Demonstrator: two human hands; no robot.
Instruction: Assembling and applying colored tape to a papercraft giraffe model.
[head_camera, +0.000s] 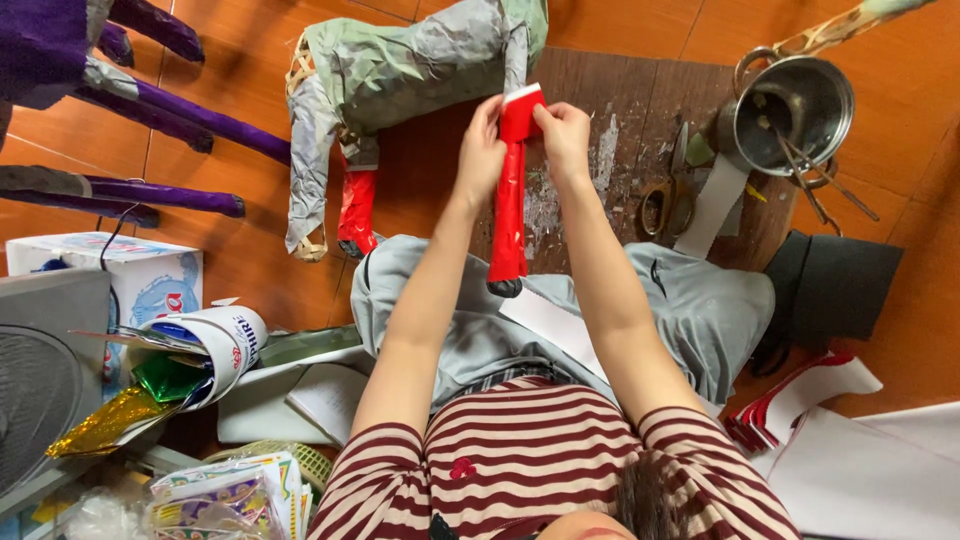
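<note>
While both hands, left hand (481, 150) and right hand (565, 135), pinch the red paper leg (510, 200) at 12 o'clock, I'd smooth the wrap downward slowly.

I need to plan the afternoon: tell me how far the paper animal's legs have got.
Done: one leg of the grey papier-mache animal figure wears red paper. In hand: left hand and right hand wrap a red paper strip around a second red leg. Left: the grey body is uncovered.
</note>
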